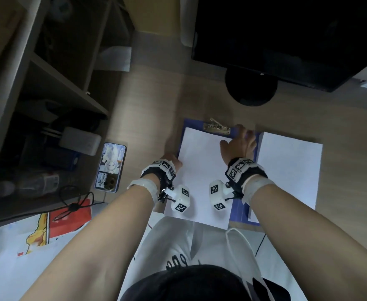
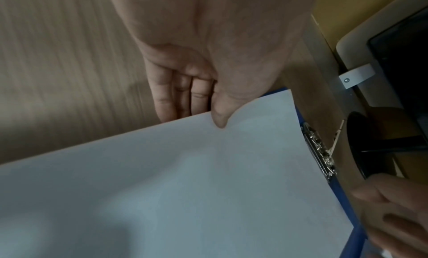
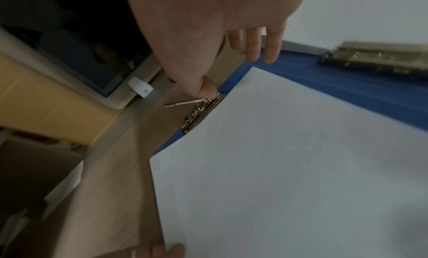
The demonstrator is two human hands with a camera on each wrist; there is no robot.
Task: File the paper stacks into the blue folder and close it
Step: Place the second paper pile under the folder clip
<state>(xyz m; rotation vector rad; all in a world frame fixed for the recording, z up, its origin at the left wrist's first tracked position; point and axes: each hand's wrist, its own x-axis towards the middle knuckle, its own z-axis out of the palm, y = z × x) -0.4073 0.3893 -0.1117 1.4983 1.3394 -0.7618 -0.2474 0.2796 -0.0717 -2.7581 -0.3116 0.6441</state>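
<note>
The blue folder (image 1: 236,210) lies open on the wooden desk (image 1: 152,101), in front of the person. A stack of white paper (image 1: 202,170) lies on its left half, with the top edge just below the metal clip (image 1: 217,128). A second stack of paper (image 1: 286,170) lies on the right side of the folder.

In the head view the left hand (image 1: 170,162) is at the left edge of the first stack, but its fingers are hidden there. The left wrist view shows them better: the thumb (image 2: 219,113) lies on top of the sheet and the other fingers go under the edge, so this hand pinches the paper.

The right hand (image 1: 240,143) is near the top right corner of the same stack, beside the clip. The head view is blurred here. In the right wrist view the fingers are loosely bent and the thumb tip (image 3: 206,90) touches the end of the clip, whose thin lever (image 3: 183,103) sticks out over the desk. This hand holds nothing.

Only the right wrist view shows a second clip (image 3: 379,58) on the blue inside, partly over the other stack.

A phone (image 1: 111,166) lies on the desk to the left, and a dark monitor (image 1: 286,35) stands behind the folder.
</note>
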